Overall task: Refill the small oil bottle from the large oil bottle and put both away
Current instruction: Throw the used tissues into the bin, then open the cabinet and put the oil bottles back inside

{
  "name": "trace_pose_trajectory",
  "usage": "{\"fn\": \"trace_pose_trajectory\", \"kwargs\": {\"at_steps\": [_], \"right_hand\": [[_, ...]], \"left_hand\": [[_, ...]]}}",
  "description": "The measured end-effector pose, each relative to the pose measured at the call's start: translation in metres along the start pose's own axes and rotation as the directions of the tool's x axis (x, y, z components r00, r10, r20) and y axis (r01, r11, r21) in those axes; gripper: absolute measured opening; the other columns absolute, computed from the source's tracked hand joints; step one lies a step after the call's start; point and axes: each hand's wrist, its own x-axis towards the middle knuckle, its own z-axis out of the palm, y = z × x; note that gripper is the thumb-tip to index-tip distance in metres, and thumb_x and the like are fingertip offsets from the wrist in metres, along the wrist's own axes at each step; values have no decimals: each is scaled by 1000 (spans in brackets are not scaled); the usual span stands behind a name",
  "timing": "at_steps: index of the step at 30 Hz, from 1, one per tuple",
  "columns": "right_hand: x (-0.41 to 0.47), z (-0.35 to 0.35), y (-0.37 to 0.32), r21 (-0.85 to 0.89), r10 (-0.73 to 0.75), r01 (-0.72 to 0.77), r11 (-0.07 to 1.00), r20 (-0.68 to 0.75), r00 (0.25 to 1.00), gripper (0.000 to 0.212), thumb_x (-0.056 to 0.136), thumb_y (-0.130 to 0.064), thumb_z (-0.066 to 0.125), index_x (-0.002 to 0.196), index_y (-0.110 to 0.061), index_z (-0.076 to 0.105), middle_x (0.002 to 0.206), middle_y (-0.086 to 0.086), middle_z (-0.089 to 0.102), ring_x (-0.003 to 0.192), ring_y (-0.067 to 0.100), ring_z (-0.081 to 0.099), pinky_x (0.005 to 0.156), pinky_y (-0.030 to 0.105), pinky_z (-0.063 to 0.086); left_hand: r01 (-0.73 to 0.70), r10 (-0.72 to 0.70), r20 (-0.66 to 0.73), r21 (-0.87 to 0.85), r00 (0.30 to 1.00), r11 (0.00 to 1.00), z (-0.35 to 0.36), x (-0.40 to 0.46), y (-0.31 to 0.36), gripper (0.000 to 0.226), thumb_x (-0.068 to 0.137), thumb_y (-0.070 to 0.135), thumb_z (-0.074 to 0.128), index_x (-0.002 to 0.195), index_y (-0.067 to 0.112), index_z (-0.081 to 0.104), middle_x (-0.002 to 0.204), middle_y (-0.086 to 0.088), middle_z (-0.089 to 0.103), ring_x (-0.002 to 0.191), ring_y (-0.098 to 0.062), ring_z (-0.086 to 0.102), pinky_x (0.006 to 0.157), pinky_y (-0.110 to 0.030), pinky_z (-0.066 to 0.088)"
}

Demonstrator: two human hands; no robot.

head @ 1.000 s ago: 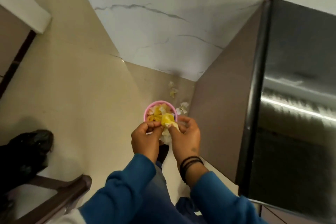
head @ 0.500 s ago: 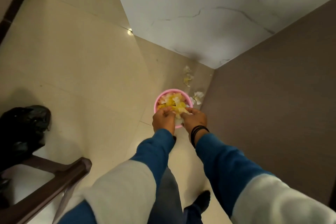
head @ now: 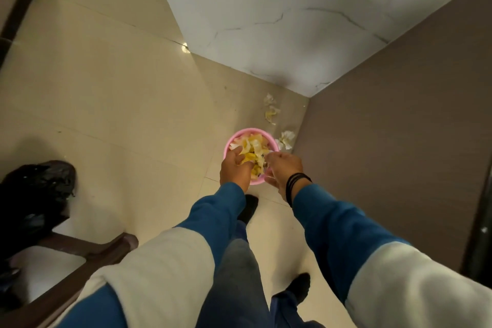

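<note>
Neither oil bottle is in view. A small pink waste bin (head: pixel 241 138) stands on the floor in the corner, heaped with crumpled white and yellow-stained paper (head: pixel 254 150). My left hand (head: pixel 234 169) reaches over the bin's near rim, its fingers lying on the paper. My right hand (head: pixel 283 166) hovers at the bin's right rim with its fingers bent downward and their tips hidden, so I cannot tell whether it holds any paper.
Crumpled paper scraps (head: pixel 271 112) and another wad (head: pixel 286 138) lie on the beige floor beyond the bin. A marble-look wall (head: pixel 279 21) and a brown panel (head: pixel 386 128) form the corner. At left are a black bag (head: pixel 37 189) and a dark wooden chair frame (head: pixel 87 255).
I have leaned closer to the bin and both hands have gone down to it. The yellow-stained paper pinched between them a second ago now lies in the heap, and the hands have moved apart.
</note>
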Motion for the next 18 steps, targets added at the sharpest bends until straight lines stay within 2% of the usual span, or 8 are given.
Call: {"fn": "trace_pose_trajectory", "kwargs": {"at_steps": [3,6,8,10,12,15,18], "right_hand": [[-29,-7,-10,80,-51,50,996,3,999,20,94,-17,61,110,-8,66,78,4,63,67,18,61,70,35,60],[-60,-23,-21,115,-115,114,987,4,993,21,94,-17,62,111,-7,66,83,5,66,70,20,65,72,36,61],[-85,-40,-28,161,-155,151,975,10,988,15,95,-17,61,105,-8,66,88,8,68,74,21,67,70,34,61],[-111,-58,-36,215,-200,195,957,3,980,9,95,-16,60,97,-9,66,90,10,68,79,23,67,75,38,61],[-139,-83,-43,281,-273,271,921,-30,961,8,95,-14,60,96,-8,66,88,9,67,79,24,68,77,39,61],[-177,-119,-52,351,-396,418,838,-136,908,7,95,-9,59,94,-7,66,82,7,67,66,18,65,65,30,59],[-208,-166,-57,374,-497,555,743,-249,832,9,93,-7,60,90,-7,68,78,9,68,65,16,64,64,32,57]], "left_hand": [[-53,54,15,-63,998,997,-1,-33,20,39,92,2,60,125,21,63,106,7,66,112,-27,63,101,-51,52],[-127,128,3,-111,992,986,-1,-71,43,36,91,0,58,119,20,68,107,1,69,103,-26,67,93,-48,57],[-179,183,12,-158,983,971,1,-99,57,35,90,-3,57,113,21,68,108,-4,69,95,-23,68,82,-40,61],[-224,235,26,-215,972,951,6,-127,70,33,92,-3,58,116,17,67,107,-4,70,83,-17,68,70,-30,60],[-270,290,43,-256,956,928,18,-160,83,28,94,1,59,119,13,66,100,-3,71,72,-13,67,68,-30,58],[-332,371,94,-286,924,899,46,-203,100,23,96,5,59,118,11,66,104,-10,73,78,-18,69,71,-34,58],[-398,462,160,-316,872,861,84,-249,117,18,96,4,60,109,13,67,100,-14,72,79,-19,67,68,-32,56]]}}
